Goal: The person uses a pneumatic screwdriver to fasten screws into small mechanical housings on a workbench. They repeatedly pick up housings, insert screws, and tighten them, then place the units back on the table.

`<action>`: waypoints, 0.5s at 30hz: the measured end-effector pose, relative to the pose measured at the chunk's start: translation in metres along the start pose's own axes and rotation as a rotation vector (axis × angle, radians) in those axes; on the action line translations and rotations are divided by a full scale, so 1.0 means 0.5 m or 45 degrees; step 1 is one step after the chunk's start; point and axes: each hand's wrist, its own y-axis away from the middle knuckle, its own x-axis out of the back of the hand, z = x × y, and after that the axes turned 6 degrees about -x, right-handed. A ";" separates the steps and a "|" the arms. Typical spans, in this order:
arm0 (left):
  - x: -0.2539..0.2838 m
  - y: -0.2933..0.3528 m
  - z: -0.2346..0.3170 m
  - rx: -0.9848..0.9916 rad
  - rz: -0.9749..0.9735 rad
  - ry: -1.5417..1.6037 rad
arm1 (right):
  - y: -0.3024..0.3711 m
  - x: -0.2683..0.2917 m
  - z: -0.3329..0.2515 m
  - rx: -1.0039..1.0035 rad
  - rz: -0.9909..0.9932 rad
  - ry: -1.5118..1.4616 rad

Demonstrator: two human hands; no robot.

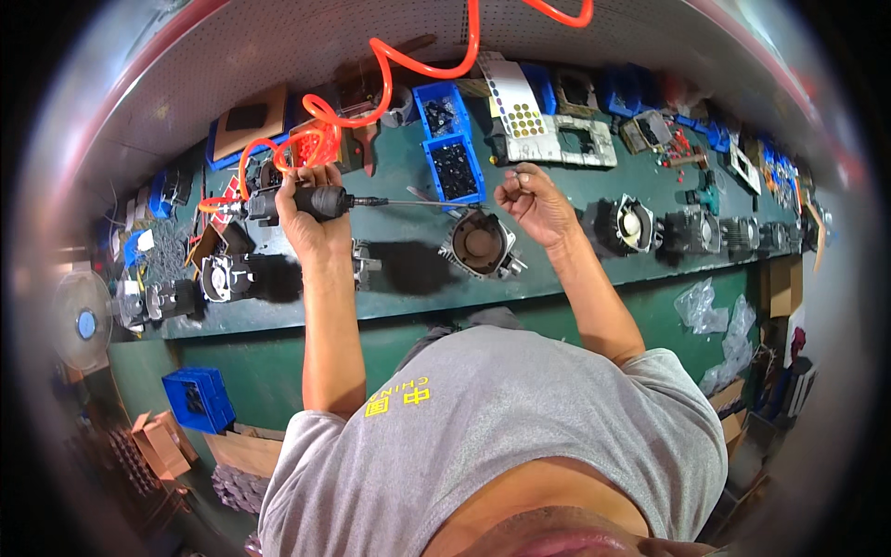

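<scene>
Left hand (pixel 314 218) was wrapped around a black power driver (pixel 327 201), its long thin bit (pixel 418 202) pointing right. Right hand (pixel 540 206) hung near the bit's far end, fingers curled in — could not tell whether they pinched anything small. Metal housing (pixel 480 245) sat on the green worktop (pixel 394 226), between the two forearms, cavity facing up. Just beyond it: blue bin (pixel 477 174) of black parts (pixel 453 169). Second housing (pixel 632 226) stood right of the right hand.

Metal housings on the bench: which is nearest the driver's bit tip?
The round-mouthed housing just left of the right hand; the others sit farther off along the bench.
</scene>
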 end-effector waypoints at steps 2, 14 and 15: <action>-0.008 0.008 0.004 0.023 -0.052 -0.011 | 0.035 -0.014 0.019 0.026 -0.010 -0.006; -0.008 0.050 0.021 0.140 -0.090 -0.019 | 0.179 -0.060 0.145 0.200 0.147 0.017; -0.010 0.056 0.020 0.152 -0.076 -0.026 | 0.187 -0.059 0.154 0.213 0.158 0.027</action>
